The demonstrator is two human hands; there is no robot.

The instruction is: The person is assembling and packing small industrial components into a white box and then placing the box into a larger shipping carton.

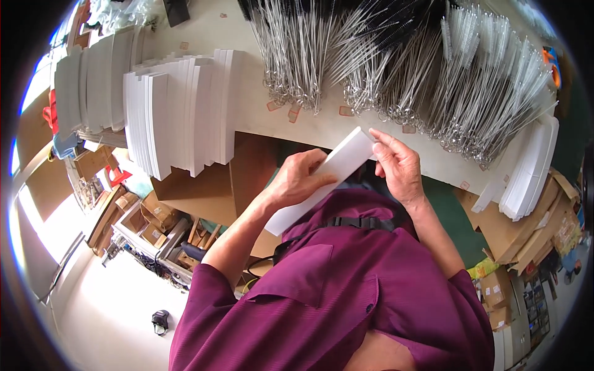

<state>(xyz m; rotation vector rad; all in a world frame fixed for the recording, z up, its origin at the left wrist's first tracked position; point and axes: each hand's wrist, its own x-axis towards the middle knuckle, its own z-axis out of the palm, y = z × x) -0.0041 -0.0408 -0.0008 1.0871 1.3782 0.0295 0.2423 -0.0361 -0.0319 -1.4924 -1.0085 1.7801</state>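
A long, narrow white cardboard box (337, 167) slants across my lap at the table's front edge. My left hand (303, 178) is closed round its middle, thumb on the upper face. At the box's upper end, my right hand (399, 164) pinches the end edge between thumb and fingers. Beyond my hands lie bundles of thin wire brushes with ring-shaped ends: black-bristled ones (297, 55) in the middle and pale-bristled ones (489, 80) to the right. The inside of the box is hidden.
Stacks of flat white boxes (179, 111) stand at the table's left. More white boxes (529, 170) lie at its right end. An open brown carton (198, 201) sits below the left edge. Small reddish-edged stickers (294, 114) dot the white tabletop (247, 111).
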